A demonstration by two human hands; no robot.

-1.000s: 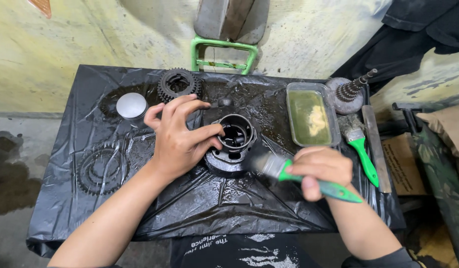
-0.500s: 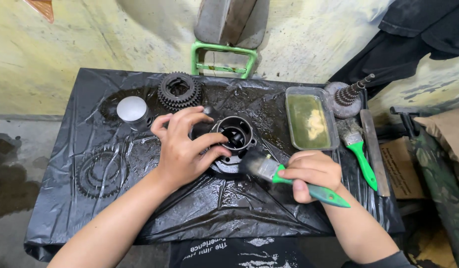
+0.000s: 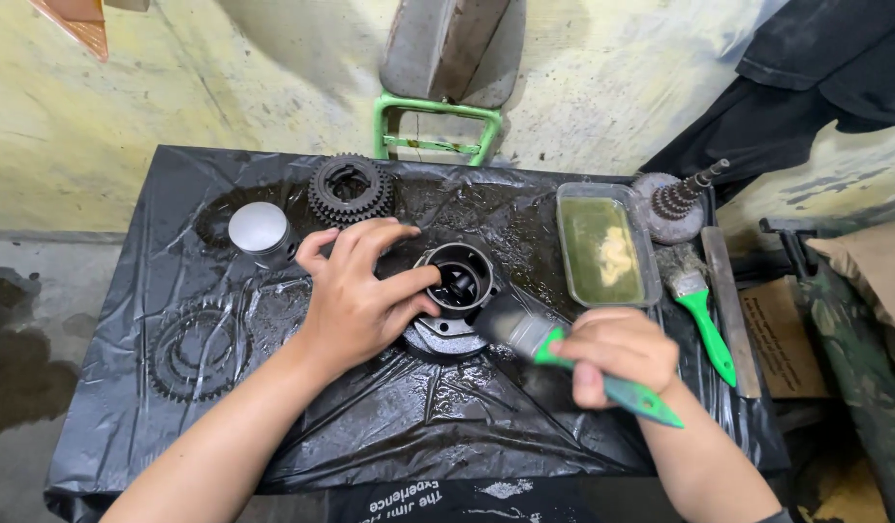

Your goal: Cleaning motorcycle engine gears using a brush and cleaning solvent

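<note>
Table covering: black plastic sheet (image 3: pixel 389 416), wet and oily, spread over the whole work surface.

Flat gear ring (image 3: pixel 198 347): lies at the left, well apart from the work.

Rectangular clear tray (image 3: pixel 602 244): holds yellow-green fluid, near the right edge.

Cylindrical metal housing (image 3: pixel 455 291): dark, open-topped, upright on its flange at the centre of the sheet.

Toothed gear (image 3: pixel 349 188): far side, beside a round silver cap (image 3: pixel 258 228).

Geared shaft (image 3: pixel 675 199): stands at the far right.

Left hand (image 3: pixel 358 291): fingers closed on the housing's rim and left wall, steadying it.

Right hand (image 3: pixel 617 351): clamped on a green-handled brush (image 3: pixel 564 351), bristles touching the housing's near right side.

Spare green brush (image 3: pixel 697 291): lies beside a flat metal file (image 3: pixel 730 291).

Handling note: the brushing likely goes best with the housing held firm (it looks slick) and turned bit by bit under short strokes.
</note>
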